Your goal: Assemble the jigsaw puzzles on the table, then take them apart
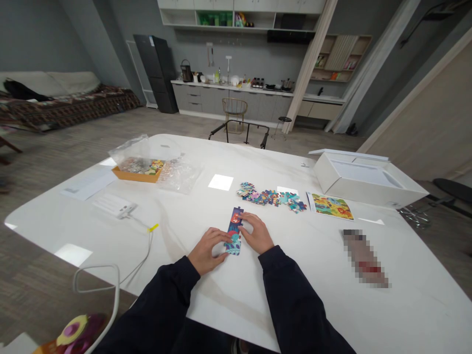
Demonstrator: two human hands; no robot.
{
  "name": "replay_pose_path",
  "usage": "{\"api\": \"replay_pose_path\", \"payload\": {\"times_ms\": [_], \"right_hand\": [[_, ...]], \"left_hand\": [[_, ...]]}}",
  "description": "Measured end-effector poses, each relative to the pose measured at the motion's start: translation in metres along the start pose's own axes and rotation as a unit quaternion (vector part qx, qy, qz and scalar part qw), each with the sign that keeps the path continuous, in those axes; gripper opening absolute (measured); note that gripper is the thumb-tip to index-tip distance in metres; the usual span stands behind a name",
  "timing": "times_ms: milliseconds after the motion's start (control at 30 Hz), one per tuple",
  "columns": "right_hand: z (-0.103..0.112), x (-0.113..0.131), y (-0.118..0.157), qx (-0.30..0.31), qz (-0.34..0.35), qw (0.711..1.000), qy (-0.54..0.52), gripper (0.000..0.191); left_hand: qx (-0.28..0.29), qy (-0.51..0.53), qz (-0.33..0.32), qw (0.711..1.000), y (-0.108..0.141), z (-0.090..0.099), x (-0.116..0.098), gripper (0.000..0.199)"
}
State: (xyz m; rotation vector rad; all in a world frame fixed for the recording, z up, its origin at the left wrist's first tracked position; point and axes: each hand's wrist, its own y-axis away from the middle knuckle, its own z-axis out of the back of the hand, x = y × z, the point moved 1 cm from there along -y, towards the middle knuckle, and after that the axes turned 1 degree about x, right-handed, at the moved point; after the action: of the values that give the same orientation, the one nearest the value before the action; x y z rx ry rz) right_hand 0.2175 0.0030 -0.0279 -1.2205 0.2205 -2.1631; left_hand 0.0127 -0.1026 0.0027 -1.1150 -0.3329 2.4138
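A narrow strip of joined jigsaw puzzle pieces (232,249) lies flat on the white table in front of me, blue at its far end and pale with leaves at the near end. My left hand (211,249) grips its lower left side, fingertips resting on the pieces and thumb near the bottom edge. From the right, my right hand (258,233) holds the upper part with bent fingers and thumb. Just beyond the hands is a heap of loose puzzle pieces (271,197). A colourful picture card (331,206) lies right of the heap.
An open white box (354,182) stands at the back right. At left are an orange tray (138,176) with more pieces, clear plastic bags (180,173), a paper sheet (88,185) and a white adapter (115,205) with a cable (146,253). A pixelated object (365,258) lies at right.
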Motion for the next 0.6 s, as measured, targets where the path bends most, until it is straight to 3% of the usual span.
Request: {"api": "replay_pose_path", "payload": {"times_ms": [333, 600], "right_hand": [[0.0003, 0.0013, -0.0006, 0.012, -0.001, 1.0, 0.016, 0.034], [-0.0001, 0.0009, -0.0011, 0.013, -0.005, 1.0, 0.003, 0.034]], "left_hand": [[0.001, 0.009, 0.07, 0.998, 0.0022, -0.0004, 0.0016, 0.051], [-0.005, 0.001, 0.03, 1.0, 0.0012, -0.0061, -0.0064, 0.048]]}}
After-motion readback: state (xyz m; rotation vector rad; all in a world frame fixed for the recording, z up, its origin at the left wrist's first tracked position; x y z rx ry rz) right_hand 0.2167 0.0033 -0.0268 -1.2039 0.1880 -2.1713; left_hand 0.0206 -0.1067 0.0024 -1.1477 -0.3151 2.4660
